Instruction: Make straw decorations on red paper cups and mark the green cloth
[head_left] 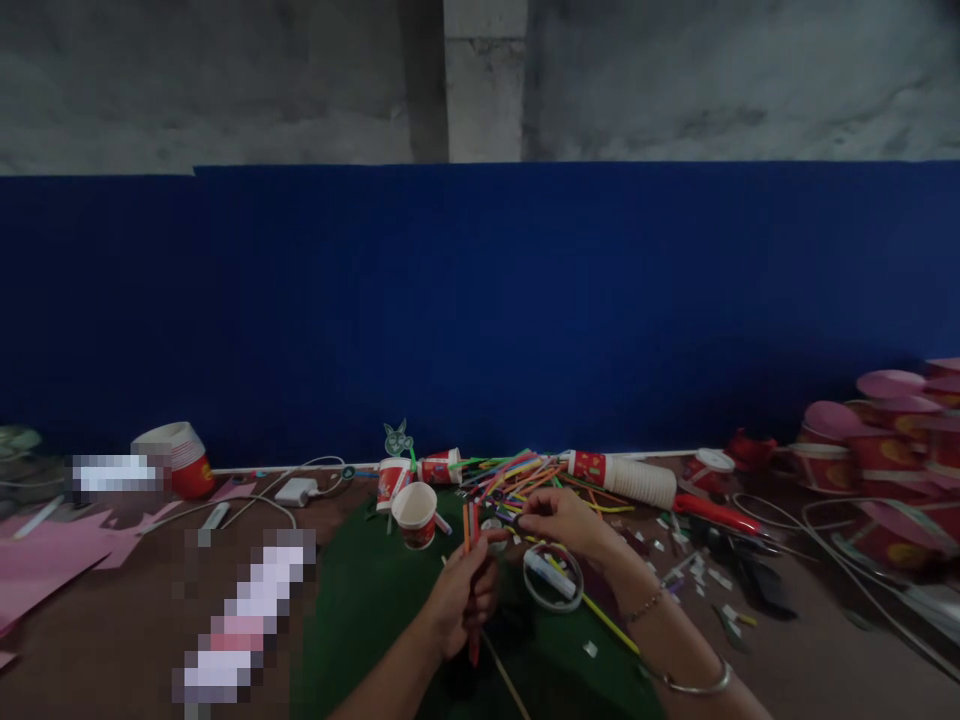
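Note:
My left hand [466,590] is closed around a few orange and red straws [471,530], held upright, with their lower end showing beneath the fist. To its right, my right hand [562,522] has its thumb and fingers bent together in a pinch. What lies between those fingertips, if anything, is too small to make out. Behind it spreads a pile of coloured straws [517,478]. Just below the right hand is a clear round ring [579,590], perhaps a tape roll, with a white marker-like tube [549,575] in it. A paper cup [416,518] stands to the left.
A stack of paper cups [641,482] lies on its side at the back. Red-handled scissors [716,512], white scraps and cables are on the right, near several pink-topped red cups [892,440]. Pink paper [56,560] and a white charger [297,491] lie left. A blue panel [480,310] stands behind.

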